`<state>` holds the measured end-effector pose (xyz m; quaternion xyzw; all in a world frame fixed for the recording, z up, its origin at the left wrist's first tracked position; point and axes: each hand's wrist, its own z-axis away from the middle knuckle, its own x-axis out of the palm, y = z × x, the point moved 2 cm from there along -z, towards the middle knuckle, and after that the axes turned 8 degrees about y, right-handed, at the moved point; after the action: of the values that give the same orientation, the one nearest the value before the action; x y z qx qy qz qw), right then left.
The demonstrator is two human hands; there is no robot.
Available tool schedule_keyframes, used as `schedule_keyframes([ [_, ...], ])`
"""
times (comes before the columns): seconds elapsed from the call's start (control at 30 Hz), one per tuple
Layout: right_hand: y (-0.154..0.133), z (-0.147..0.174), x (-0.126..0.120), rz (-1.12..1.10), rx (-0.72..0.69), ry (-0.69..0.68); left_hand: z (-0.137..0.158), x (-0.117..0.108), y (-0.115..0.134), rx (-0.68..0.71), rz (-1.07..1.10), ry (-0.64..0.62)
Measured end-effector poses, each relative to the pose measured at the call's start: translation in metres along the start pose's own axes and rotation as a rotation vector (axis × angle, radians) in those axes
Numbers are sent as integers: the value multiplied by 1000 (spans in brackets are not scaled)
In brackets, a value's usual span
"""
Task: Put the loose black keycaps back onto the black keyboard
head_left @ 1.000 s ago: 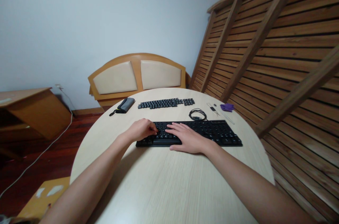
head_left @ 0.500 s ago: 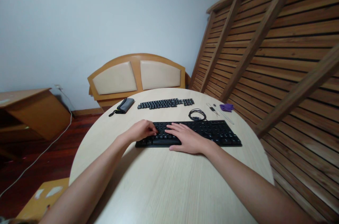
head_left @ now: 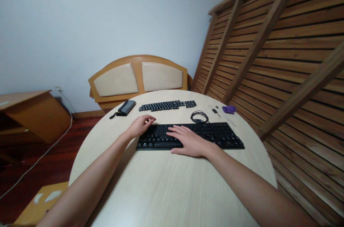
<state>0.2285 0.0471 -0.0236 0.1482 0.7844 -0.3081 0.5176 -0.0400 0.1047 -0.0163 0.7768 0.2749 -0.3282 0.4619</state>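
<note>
A black keyboard [head_left: 161, 145] lies flat on the round table, with keycaps on some parts and smaller dark stubs visible on others. My right hand [head_left: 188, 141] rests open on its middle, fingers spread and thumb along the front edge. Over the keyboard's upper left corner hovers my left hand [head_left: 139, 125], its fingers bent with a small gap between thumb and index; nothing can be made out in them. Beyond the keyboard, loose black keycaps [head_left: 163, 106] are laid out in rows. Part of the keyboard is hidden under my right hand.
A coiled black cable [head_left: 199, 116] lies behind the keyboard. At the left stands a grey and black pouch [head_left: 127, 107]. Toward the right are a purple cloth [head_left: 229, 109] and small thin tools [head_left: 215, 111]. The pale round table [head_left: 166, 180] is bordered by a wooden slatted panel [head_left: 268, 58].
My left hand has lifted from the keys and moved up and left to the keyboard's far left corner, its fingers loosening. My right hand has stayed in place.
</note>
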Motion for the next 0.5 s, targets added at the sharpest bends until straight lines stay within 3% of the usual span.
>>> schedule_keyframes([
  [0.13,1,0,1,0,-4,-1,-21,5,-26,-59,-114,87],
  [0.27,1,0,1,1,-2,-3,-39,10,-48,-99,-184,78],
  [0.5,0,0,0,0,-6,-3,-64,19,-62,-116,-254,44],
])
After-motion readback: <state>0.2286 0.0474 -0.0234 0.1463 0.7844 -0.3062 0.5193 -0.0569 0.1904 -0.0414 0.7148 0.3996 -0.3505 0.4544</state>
